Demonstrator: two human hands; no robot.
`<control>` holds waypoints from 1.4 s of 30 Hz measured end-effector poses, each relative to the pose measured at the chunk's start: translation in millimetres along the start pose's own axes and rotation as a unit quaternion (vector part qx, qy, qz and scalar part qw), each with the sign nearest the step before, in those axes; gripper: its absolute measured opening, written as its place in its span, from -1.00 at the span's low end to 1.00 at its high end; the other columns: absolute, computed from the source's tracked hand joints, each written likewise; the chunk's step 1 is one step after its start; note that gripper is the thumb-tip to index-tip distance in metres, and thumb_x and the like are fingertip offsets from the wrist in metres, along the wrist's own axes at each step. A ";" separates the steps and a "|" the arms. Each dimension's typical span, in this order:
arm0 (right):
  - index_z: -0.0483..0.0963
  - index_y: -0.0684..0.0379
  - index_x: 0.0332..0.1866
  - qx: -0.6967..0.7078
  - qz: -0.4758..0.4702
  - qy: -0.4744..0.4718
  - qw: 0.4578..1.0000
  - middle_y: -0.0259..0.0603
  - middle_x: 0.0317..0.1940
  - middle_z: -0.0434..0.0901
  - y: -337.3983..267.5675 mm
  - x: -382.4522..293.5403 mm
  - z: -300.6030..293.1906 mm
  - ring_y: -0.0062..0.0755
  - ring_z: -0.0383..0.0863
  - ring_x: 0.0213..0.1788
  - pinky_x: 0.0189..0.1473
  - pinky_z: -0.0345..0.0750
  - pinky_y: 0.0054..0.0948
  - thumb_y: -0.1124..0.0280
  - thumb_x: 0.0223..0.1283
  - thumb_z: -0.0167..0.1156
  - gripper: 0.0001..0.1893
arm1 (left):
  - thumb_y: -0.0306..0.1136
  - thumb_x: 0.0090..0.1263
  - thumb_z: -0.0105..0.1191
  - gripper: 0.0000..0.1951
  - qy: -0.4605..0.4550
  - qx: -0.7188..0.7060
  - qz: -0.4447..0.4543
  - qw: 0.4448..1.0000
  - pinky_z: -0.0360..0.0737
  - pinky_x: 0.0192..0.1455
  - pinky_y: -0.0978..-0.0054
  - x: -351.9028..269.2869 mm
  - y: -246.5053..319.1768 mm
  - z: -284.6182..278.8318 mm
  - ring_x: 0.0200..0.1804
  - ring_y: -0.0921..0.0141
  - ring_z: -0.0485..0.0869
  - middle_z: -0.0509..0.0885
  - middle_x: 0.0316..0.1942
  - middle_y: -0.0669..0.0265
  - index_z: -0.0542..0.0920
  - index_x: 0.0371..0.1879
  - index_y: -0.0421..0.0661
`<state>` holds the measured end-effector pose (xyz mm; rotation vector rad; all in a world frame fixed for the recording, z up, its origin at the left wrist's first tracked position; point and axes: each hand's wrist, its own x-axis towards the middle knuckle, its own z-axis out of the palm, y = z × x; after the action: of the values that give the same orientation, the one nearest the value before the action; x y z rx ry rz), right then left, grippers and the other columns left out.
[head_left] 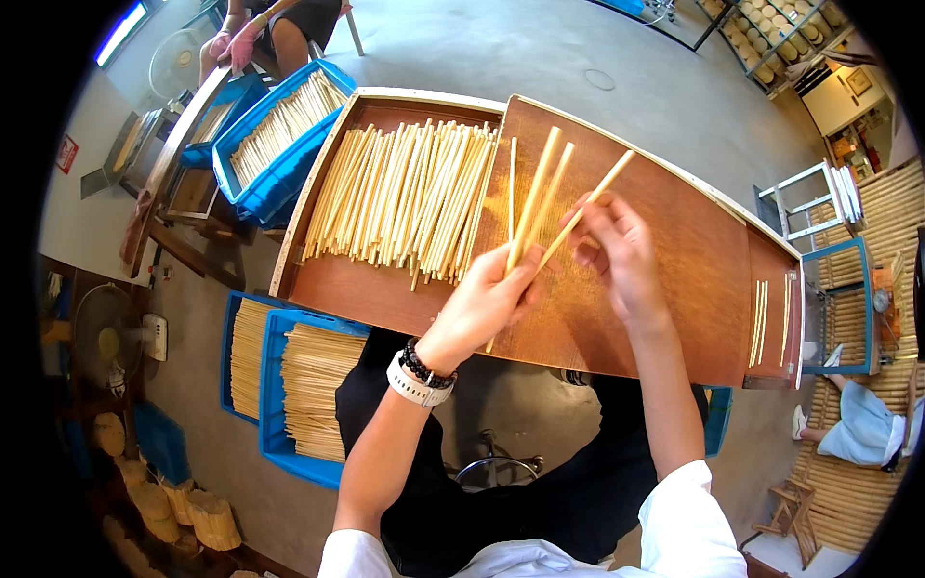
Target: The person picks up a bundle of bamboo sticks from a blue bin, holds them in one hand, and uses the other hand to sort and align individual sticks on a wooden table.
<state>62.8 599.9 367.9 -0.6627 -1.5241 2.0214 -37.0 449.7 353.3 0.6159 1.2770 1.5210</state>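
My left hand (pixel 480 296) is closed around a few pale wooden sticks (pixel 533 199), which fan upward from the fist and look blurred. The fingertips of my right hand (pixel 620 249) pinch another stick (pixel 611 175) at its upper part. This stick slants down to the left hand. Both hands are above a brown wooden board (pixel 672 253). Left of them, a dense layer of similar sticks (pixel 405 195) lies in the tray-like end of the worktable (pixel 354 295). One single stick (pixel 513 184) rests on the board near its left edge.
Blue crates of sticks (pixel 264 390) stand at lower left, and another blue crate (pixel 235 162) at upper left. Several thin sticks (pixel 759 321) lie at the table's right end. A co-worker's gloved hands (pixel 242 47) are at a wooden beam (pixel 177 137). Another person sits far right.
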 end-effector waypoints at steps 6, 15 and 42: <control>0.49 0.22 -0.19 -0.033 -0.013 -0.009 0.999 -0.32 -0.40 0.56 8.2 24.7 -18.6 -0.64 0.51 -0.39 -0.39 0.45 -0.63 0.32 0.41 0.15 -0.83 | -0.19 0.62 -0.13 -0.69 0.137 0.029 0.060 0.988 0.11 -0.61 0.76 6.5 3.0 -20.0 -0.62 0.72 0.23 0.40 -0.55 0.55 0.58 -0.17 -0.18; 0.43 0.18 -0.17 0.042 0.022 -0.019 0.999 -0.31 -0.37 0.57 5.3 37.0 -17.8 -0.63 0.53 -0.39 -0.37 0.45 -0.62 0.36 0.41 0.09 -0.88 | -0.21 0.61 -0.09 -0.69 0.116 0.092 0.033 0.988 0.08 -0.61 0.75 7.6 -2.4 -14.2 -0.62 0.76 0.22 0.44 -0.52 0.56 0.60 -0.24 -0.19; 0.52 0.28 -0.13 -0.415 -0.038 0.039 0.908 -0.08 -0.32 0.70 36.3 41.2 3.3 -0.32 0.73 -0.33 -0.25 0.65 -0.36 0.47 0.19 0.26 -0.82 | -0.26 0.64 -0.15 -0.72 0.138 0.065 0.069 0.986 0.09 -0.62 0.74 11.0 -6.6 -27.0 -0.64 0.74 0.18 0.50 -0.48 0.50 0.58 -0.16 -0.19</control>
<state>25.8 616.3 330.6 -0.9511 -2.3112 1.1962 -61.6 448.1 336.5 0.6013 1.5826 1.6897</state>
